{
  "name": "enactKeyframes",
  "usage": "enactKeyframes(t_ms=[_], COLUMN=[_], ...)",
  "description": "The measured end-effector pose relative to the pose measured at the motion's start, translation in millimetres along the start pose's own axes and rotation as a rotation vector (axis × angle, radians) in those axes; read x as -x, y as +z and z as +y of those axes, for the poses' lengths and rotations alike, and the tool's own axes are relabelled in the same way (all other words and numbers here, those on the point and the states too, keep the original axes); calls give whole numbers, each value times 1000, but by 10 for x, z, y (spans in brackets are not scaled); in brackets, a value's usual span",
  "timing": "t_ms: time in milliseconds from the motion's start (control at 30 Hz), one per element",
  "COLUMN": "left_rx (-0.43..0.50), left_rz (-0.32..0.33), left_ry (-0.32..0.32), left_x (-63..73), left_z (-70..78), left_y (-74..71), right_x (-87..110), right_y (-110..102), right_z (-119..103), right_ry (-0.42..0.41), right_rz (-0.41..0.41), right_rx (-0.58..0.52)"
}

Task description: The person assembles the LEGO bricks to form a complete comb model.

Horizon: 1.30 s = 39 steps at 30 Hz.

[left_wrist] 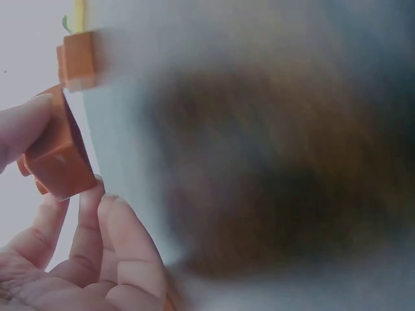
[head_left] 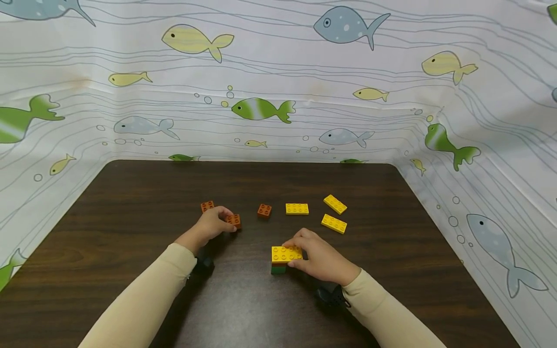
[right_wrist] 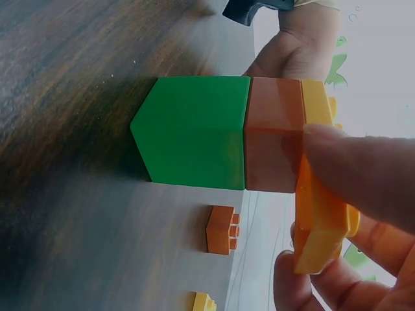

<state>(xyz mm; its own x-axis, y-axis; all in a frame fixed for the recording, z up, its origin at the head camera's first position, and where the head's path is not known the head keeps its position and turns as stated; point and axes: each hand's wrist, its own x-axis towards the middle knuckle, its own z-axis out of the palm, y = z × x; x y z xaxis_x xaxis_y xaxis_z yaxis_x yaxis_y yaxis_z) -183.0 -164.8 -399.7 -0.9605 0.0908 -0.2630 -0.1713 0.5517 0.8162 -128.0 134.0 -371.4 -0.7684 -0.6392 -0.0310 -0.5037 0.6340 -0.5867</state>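
Near the middle of the table stands a small stack: a green block [right_wrist: 194,133] at the bottom, a brown brick [right_wrist: 275,136] above it, and a long yellow brick [head_left: 282,254] on top. The yellow brick sticks out past one side, where my right hand [head_left: 323,258] pinches it between thumb and fingers. To the left, my left hand [head_left: 208,227] holds an orange-brown brick [left_wrist: 61,162] with thumb and fingertips, tilted in the left wrist view. Another orange-brown brick [head_left: 207,206] lies just behind that hand.
A single orange-brown brick [head_left: 264,210] lies beyond the stack. To its right are three flat yellow bricks, one straight [head_left: 297,209] and two slanted, the far one [head_left: 335,204] behind the near one [head_left: 334,224]. Fish-patterned cloth [head_left: 278,72] borders the dark table [head_left: 109,241].
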Motion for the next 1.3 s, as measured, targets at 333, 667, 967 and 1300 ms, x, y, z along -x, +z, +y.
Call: enactKeyframes(t_ms=[333, 667, 967, 1300], left_rx=[45, 110, 128, 121], left_rz=[5, 31, 29, 28], left_ry=[50, 96, 129, 189], left_x=[124, 235, 348, 487], left_z=[87, 185, 303, 427], left_y=[93, 198, 318, 430], right_x=[-5, -21, -33, -43], right_y=[-9, -37, -47, -55], right_z=[15, 9, 20, 25], right_ry=[8, 17, 11, 25], right_rz=[-7, -27, -30, -41], right_rx=[-12, -34, -41, -55])
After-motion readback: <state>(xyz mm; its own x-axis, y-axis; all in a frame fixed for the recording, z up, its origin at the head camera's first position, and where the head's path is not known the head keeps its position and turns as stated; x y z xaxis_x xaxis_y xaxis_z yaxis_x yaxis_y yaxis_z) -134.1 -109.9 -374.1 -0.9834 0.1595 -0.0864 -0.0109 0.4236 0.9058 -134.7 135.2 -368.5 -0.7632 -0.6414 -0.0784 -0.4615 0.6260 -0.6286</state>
